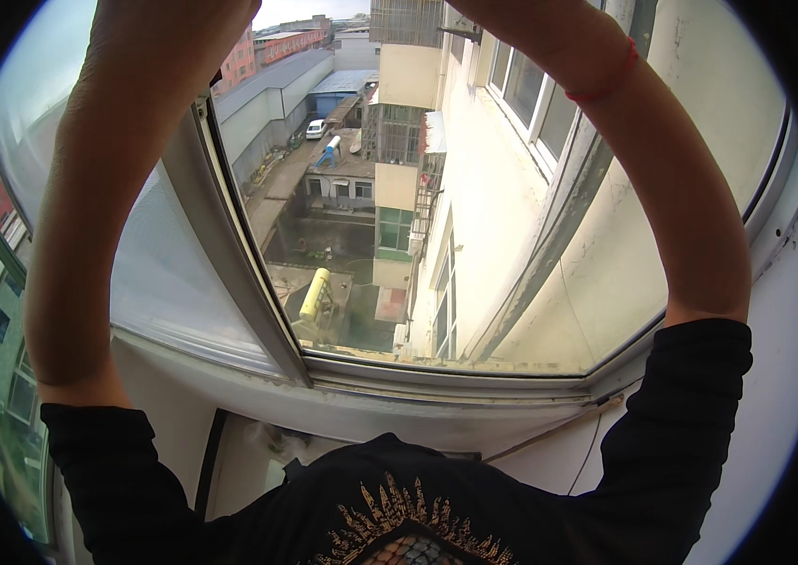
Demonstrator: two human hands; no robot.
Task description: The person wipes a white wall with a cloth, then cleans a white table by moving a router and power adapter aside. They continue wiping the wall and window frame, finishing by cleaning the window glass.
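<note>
Both of my forearms reach up past the top edge of the picture, so my left hand and my right hand lie out of view. A thin red cord circles the wrist end of the forearm on the picture's right. Before me stands a sliding window; its metal sash frame (233, 247) runs down between the arms, and a pane of glass (180, 275) fills the left part. The window's bottom track (441, 381) crosses below, in front of my chest.
Beyond the window are a cream outer wall (490, 183), a yellow cylindrical tank (315, 294), a white car (316, 128) and low buildings far below. A white sill (342, 408) lies under the track. A thin cable (586, 452) hangs at the lower right.
</note>
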